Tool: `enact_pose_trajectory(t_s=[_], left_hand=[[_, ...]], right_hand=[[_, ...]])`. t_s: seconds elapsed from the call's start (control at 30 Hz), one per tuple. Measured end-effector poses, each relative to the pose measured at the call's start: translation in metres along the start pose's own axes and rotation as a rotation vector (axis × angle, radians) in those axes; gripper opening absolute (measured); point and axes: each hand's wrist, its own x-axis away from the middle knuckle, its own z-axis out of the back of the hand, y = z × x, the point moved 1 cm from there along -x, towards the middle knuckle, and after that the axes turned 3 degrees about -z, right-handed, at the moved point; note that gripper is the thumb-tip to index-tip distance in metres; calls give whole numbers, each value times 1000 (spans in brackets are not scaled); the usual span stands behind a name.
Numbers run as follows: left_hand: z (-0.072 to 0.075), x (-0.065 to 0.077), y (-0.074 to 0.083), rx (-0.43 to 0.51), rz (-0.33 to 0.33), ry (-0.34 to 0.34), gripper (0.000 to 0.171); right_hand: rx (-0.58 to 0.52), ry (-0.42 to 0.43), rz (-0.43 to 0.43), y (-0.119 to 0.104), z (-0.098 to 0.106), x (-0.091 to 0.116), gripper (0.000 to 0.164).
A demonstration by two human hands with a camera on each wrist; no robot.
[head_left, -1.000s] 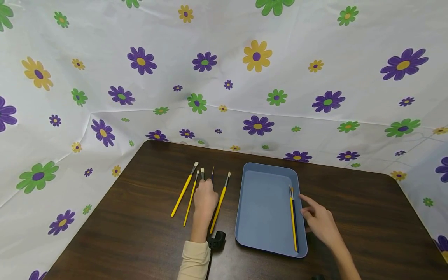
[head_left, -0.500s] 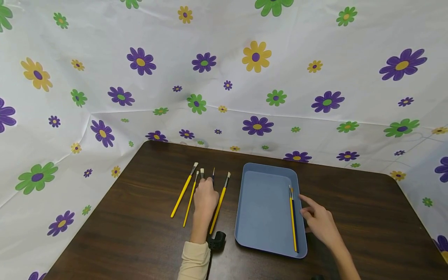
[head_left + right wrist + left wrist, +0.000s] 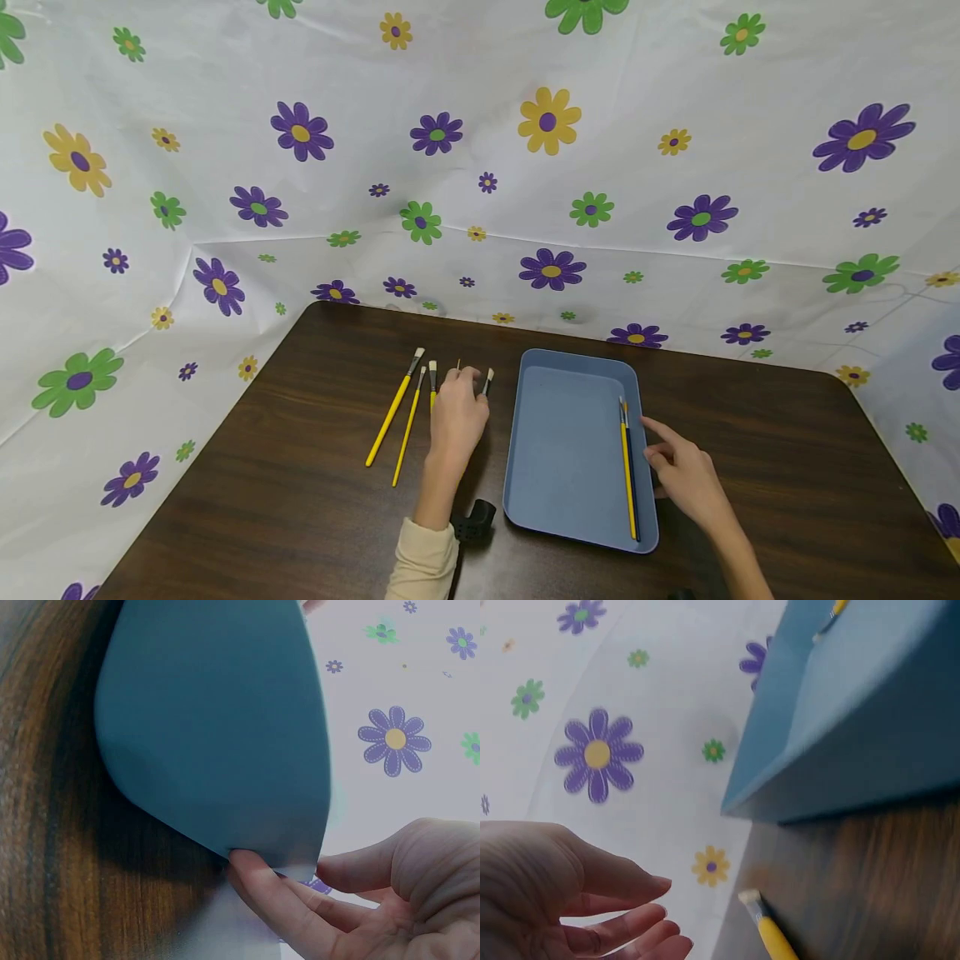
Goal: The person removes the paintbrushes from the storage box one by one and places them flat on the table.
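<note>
In the head view, my left hand (image 3: 456, 421) is over the right side of a group of paintbrushes, palm down, covering most of a fine-tipped dark brush (image 3: 458, 364) and a yellow brush whose pale bristles (image 3: 490, 376) show beyond its fingers. The left wrist view shows its thumb and fingers (image 3: 622, 930) apart with nothing between them, beside a yellow-handled flat paintbrush (image 3: 775, 939). My right hand (image 3: 686, 479) is at the right wall of a blue-grey tray (image 3: 570, 442); in the right wrist view, a straight finger (image 3: 255, 874) touches its outer side and the thumb lies near the rim.
Left of my left hand lie a broad yellow paintbrush (image 3: 393, 408), a thin one (image 3: 408, 427) and a flat one (image 3: 432, 377). Inside the tray, a yellow paintbrush (image 3: 628, 483) lies beside a dark blue one (image 3: 635, 492). A flowered cloth (image 3: 480, 150) hangs behind the brown table (image 3: 300, 500).
My left hand has shifted right and its fingers have spread, uncovering part of the flat yellow paintbrush and covering much of the rightmost one. The right hand and tray stay where they were.
</note>
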Motion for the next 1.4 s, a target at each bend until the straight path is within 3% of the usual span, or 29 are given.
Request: enact_pose_trajectory(t_s=[0.2,0.47,0.73,1.07,1.4], left_hand=[[-5,4,21,46,-49,-65,28],[-21,15,45,102,-125,-163,28],[-39,28,63,84,-174,-236,27],[-66,40,69,86,-222,-293,26],[-81,46,72,131,-183,-352,32]], right_hand=[[-3,-1,-1,0,0,0,48],[8,-2,-9,-1,0,1,49],[0,-6,-19,-1,1,1,49],[-11,-12,-15,-1,2,1,49],[-5,-11,-15,-2,2,0,49]])
